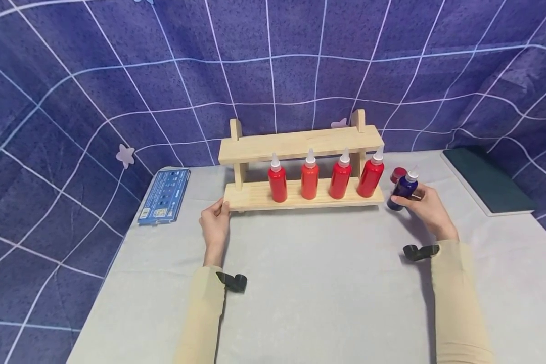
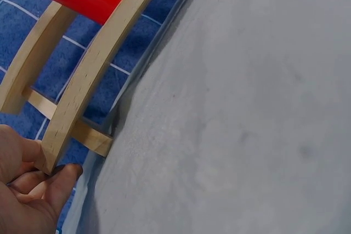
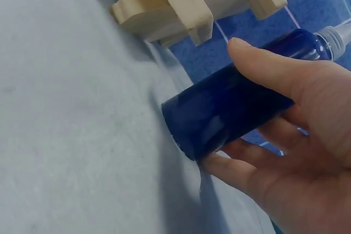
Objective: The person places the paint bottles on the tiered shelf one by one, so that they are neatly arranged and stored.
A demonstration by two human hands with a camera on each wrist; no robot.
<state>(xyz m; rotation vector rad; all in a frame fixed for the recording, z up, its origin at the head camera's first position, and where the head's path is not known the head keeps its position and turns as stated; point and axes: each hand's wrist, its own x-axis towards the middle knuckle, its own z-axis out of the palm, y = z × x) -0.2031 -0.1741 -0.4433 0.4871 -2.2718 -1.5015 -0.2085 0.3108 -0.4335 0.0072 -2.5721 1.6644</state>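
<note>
My left hand (image 1: 215, 222) pinches the left end of the lower board of a two-tier wooden rack (image 1: 241, 197), thumb and fingers at its corner. Along that lower board stand several red squeeze bottles (image 1: 309, 181) with pale pointed nozzles, all toward the middle and right. Beyond the rack's right end, my right hand (image 1: 429, 210) grips a dark blue squeeze bottle (image 3: 219, 108), thumb on one side and fingers on the other. In the head view this bottle tilts slightly, its base close over the cloth.
A small red round object (image 1: 398, 174) sits behind the blue bottle. To the left lies a flat blue box (image 1: 165, 196) with printed labels. At the far right is a dark green notebook (image 1: 487, 177). A blue gridded curtain (image 1: 296, 65) hangs behind the white-covered table (image 1: 327, 283).
</note>
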